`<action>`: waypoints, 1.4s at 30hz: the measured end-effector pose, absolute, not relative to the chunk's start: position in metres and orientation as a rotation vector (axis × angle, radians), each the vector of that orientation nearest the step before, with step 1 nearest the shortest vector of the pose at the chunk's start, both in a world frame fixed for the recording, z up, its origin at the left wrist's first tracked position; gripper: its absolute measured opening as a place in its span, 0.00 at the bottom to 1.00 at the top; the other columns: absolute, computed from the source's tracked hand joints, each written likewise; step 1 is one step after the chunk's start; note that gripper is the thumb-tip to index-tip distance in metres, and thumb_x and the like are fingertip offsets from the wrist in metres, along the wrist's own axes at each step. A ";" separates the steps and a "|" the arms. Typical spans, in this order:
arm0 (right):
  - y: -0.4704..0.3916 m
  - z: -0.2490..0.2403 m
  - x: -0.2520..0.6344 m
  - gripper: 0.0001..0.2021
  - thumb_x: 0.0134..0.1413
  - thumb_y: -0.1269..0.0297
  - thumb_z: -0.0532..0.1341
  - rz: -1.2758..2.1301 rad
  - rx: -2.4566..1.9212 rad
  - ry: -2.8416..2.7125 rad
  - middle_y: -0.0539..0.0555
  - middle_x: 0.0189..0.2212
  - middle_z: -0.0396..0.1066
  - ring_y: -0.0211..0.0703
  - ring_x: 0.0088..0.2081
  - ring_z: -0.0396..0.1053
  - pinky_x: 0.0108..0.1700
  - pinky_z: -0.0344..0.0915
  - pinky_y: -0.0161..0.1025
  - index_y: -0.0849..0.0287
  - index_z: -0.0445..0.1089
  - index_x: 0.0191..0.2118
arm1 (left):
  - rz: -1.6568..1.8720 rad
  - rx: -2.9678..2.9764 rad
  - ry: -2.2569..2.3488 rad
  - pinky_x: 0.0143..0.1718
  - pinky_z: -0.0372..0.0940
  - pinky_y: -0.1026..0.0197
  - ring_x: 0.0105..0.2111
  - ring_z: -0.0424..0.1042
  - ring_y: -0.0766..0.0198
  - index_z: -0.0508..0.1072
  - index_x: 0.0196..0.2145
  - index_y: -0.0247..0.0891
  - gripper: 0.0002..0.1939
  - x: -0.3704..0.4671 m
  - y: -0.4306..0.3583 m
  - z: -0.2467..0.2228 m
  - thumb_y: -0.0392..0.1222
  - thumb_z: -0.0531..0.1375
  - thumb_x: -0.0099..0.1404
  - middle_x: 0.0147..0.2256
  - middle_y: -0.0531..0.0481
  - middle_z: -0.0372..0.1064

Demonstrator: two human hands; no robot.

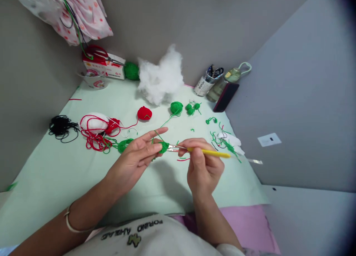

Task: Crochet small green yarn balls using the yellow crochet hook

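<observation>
My left hand [144, 148] is closed, pinching a small piece of green crochet [164, 148] between thumb and fingers. Its index finger is stretched out, and a strand of green yarn [166, 122] runs over it from a green yarn ball [176, 108] behind. In my right hand [204, 163] is a crochet hook [210, 152] with a yellow handle, its metal shaft reaching the crochet's right edge. Just below the shaft shows a second shiny metal piece [172, 150], whose kind I cannot make out. Close to my left wrist lies another green crocheted piece [124, 145], partly hidden.
White stuffing [161, 80] is heaped at the back. Red yarn [144, 113], tangled white yarn [94, 123] and black yarn [61, 126] lie left. Green scraps [229, 146] lie right, before a pen cup [205, 83], bottle [218, 89] and phone [226, 96]. Red scissors [97, 53] rest on a box.
</observation>
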State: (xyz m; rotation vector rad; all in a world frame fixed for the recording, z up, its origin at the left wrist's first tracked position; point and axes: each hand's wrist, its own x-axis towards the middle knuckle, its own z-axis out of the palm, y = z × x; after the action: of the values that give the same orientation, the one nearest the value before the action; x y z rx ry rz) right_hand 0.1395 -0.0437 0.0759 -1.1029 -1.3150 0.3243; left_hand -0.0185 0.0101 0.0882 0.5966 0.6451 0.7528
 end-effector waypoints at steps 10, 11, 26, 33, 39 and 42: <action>-0.038 0.069 0.137 0.16 0.67 0.72 0.62 0.310 -1.120 -1.424 0.52 0.43 0.82 0.44 0.42 0.78 0.41 0.77 0.44 0.43 0.80 0.51 | 0.925 0.774 0.690 0.46 0.66 0.61 0.36 0.71 0.65 0.79 0.58 0.45 0.26 -0.008 0.007 0.087 0.40 0.73 0.62 0.36 0.53 0.75; -0.039 0.067 0.137 0.18 0.66 0.73 0.63 0.219 -1.134 -1.490 0.53 0.45 0.81 0.45 0.43 0.78 0.42 0.77 0.44 0.42 0.80 0.53 | 0.910 0.737 0.684 0.45 0.66 0.61 0.32 0.69 0.67 0.80 0.57 0.44 0.26 -0.008 0.007 0.087 0.40 0.73 0.61 0.33 0.54 0.74; -0.031 0.074 0.145 0.07 0.68 0.60 0.64 0.796 -1.034 -1.032 0.51 0.37 0.81 0.38 0.33 0.75 0.38 0.73 0.39 0.51 0.82 0.41 | 0.869 0.936 0.728 0.31 0.58 0.69 0.32 0.61 0.70 0.84 0.52 0.52 0.16 -0.013 0.013 0.079 0.44 0.71 0.66 0.35 0.54 0.70; -0.033 0.080 0.147 0.10 0.72 0.61 0.59 0.773 -1.037 -1.078 0.51 0.36 0.81 0.37 0.31 0.77 0.36 0.76 0.38 0.54 0.78 0.40 | 0.903 1.019 0.782 0.42 0.62 0.66 0.37 0.66 0.68 0.84 0.51 0.54 0.16 -0.018 0.015 0.078 0.42 0.71 0.65 0.37 0.54 0.69; -0.040 0.071 0.141 0.13 0.69 0.72 0.59 0.059 -1.153 -1.621 0.53 0.41 0.81 0.43 0.40 0.79 0.41 0.77 0.42 0.50 0.76 0.51 | 1.022 1.085 0.908 0.37 0.61 0.66 0.31 0.61 0.70 0.83 0.53 0.53 0.22 -0.012 0.010 0.077 0.38 0.73 0.62 0.36 0.56 0.68; -0.040 0.063 0.140 0.16 0.65 0.75 0.63 -0.229 -1.175 -1.725 0.56 0.45 0.80 0.46 0.45 0.79 0.43 0.78 0.41 0.50 0.77 0.53 | 0.933 0.876 0.775 0.36 0.63 0.66 0.28 0.61 0.71 0.80 0.58 0.50 0.28 -0.009 0.010 0.079 0.40 0.74 0.60 0.32 0.56 0.68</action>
State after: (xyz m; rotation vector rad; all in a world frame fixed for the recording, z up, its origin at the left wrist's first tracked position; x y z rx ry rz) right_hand 0.1399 -0.0399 0.0628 -1.1752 -1.7247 -0.2293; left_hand -0.0087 0.0098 0.0789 0.8763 0.7746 0.9332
